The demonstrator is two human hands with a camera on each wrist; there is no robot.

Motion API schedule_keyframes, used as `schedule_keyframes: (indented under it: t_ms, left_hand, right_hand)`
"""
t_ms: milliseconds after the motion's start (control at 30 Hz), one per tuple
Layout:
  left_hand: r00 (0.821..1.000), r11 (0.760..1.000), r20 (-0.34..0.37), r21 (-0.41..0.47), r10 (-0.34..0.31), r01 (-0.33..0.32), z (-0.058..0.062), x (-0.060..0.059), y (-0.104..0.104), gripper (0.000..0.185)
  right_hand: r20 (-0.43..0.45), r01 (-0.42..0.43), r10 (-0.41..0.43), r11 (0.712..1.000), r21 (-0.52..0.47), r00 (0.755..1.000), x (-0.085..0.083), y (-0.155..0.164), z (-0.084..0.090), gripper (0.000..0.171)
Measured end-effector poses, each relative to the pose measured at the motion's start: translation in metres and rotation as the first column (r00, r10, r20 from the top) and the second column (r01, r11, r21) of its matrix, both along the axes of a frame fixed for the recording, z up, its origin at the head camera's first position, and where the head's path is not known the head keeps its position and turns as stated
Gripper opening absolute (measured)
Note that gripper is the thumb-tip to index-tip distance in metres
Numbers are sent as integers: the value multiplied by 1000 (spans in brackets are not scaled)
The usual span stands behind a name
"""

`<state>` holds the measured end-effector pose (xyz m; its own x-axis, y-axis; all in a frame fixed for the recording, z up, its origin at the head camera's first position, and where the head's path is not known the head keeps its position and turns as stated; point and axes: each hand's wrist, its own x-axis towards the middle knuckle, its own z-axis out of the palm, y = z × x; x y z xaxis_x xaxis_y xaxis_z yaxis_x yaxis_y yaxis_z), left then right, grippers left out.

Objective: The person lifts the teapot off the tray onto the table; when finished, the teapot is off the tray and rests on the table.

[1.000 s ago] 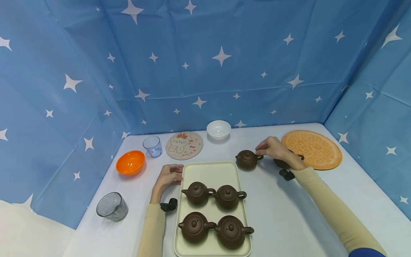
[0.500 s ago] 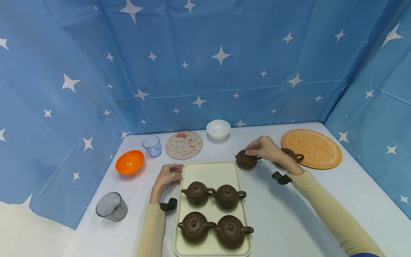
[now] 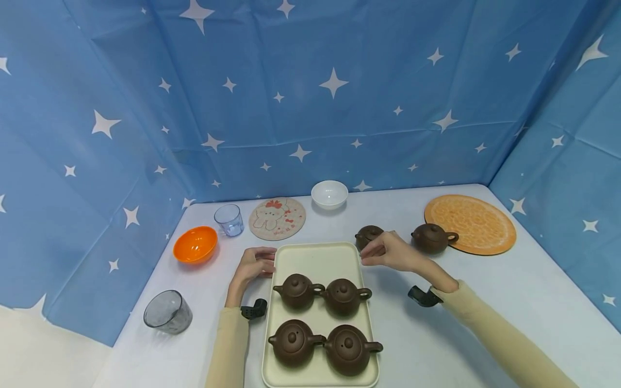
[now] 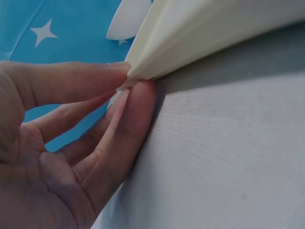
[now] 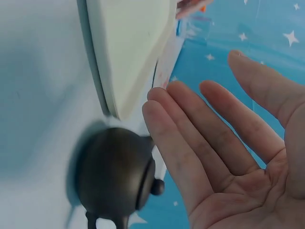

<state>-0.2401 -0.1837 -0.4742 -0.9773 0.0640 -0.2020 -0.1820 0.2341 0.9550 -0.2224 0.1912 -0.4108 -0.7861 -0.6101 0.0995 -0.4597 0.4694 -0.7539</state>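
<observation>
Over on the left there's a grey glass near the table edge, then an orange bowl and a small clear cup further back. The left hand is pinching the top-left corner of the cream tray, thumb and fingers closed on the rim; the left wrist view shows that pinch up close. The tray's got four brown teapots on it in two rows. Behind it sit a round cartoon coaster and a white bowl.

The right hand hovers just off the tray's top-right corner with fingers straight and relaxed, holding nothing. The loose teapot stands on the table right behind that hand, just beside the tray corner. Another teapot stands further right, against the edge of the orange mat.
</observation>
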Motion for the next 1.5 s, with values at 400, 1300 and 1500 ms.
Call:
schedule_keyframes:
  t_ms: [400, 1300, 1500]
  left_hand:
    - [999, 999, 12, 17, -42, 42, 28, 13, 6, 53]
    - [1000, 999, -18, -32, -6, 6, 2, 0, 1, 53]
    - [1000, 999, -15, -34, 0, -1, 3, 1, 1, 54]
  right_hand:
    - [84, -47, 49, 999, -21, 995, 23, -7, -16, 23]
    - [127, -40, 49, 996, -74, 991, 35, -14, -35, 20]
    - [104, -57, 67, 994, -96, 992, 35, -15, -35, 13]
